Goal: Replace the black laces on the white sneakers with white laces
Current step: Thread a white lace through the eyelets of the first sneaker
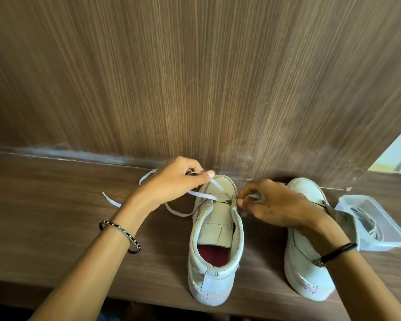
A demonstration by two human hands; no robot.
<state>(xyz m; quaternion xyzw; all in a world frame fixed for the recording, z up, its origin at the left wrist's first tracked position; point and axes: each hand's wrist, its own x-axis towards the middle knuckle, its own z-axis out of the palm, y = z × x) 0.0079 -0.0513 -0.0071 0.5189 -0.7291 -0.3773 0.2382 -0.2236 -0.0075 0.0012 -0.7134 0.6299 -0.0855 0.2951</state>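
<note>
1. Left hand (174, 179) pinches white lace (202, 194) at frame centre, over the middle sneaker (214, 214).
2. Right hand (276, 205) pinches the lace's other end at the right eyelets.
3. Best bet: even up both ends, keep the lace flat.

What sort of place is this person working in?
Probably a home, not a workshop: a wooden shelf against a wood-grain panel, two worn white sneakers, and a clear plastic container holding laces.
</note>
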